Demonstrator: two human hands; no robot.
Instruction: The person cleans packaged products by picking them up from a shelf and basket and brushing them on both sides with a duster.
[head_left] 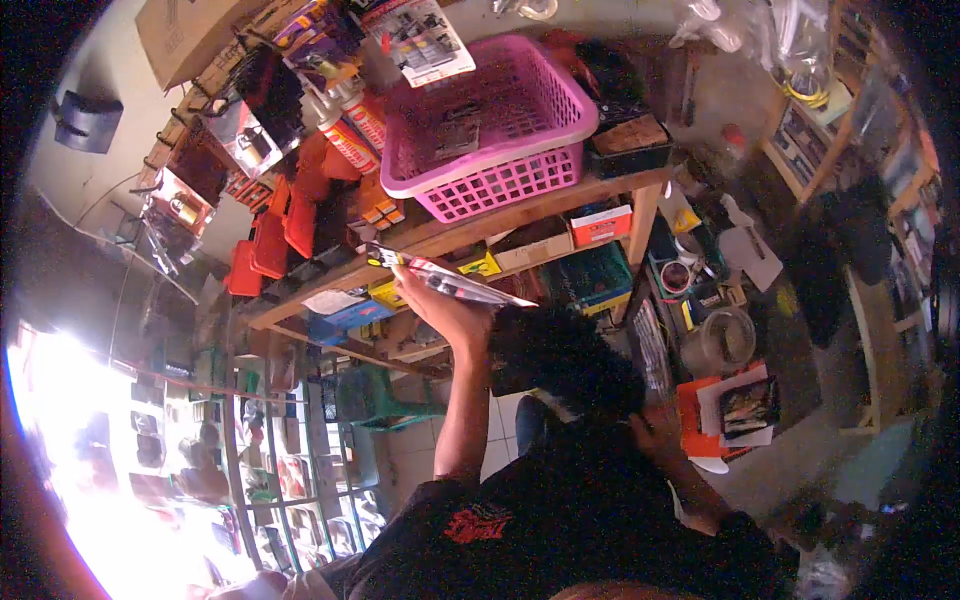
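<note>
My left hand (435,308) is raised in front of the wooden shelf, its fingers closed on a long flat blister pack (468,288). The pack has a dark header with yellow print and tilts down to the right; the item inside is unclear. Lower down on the right is my right hand (652,432), beside a dark, hair-like mass (570,360). Its fingers are dim and partly hidden, so I cannot see whether they hold anything. Black cloth with a red print (478,522) fills the lower middle.
A pink plastic basket (510,180) stands on the wooden shelf (450,232). Red cases (270,245) and hanging packs are to its left. Small boxes (602,225) fill the level below. A clear tub (727,340) and a red-orange packet (700,420) lie at right. Bright light enters lower left.
</note>
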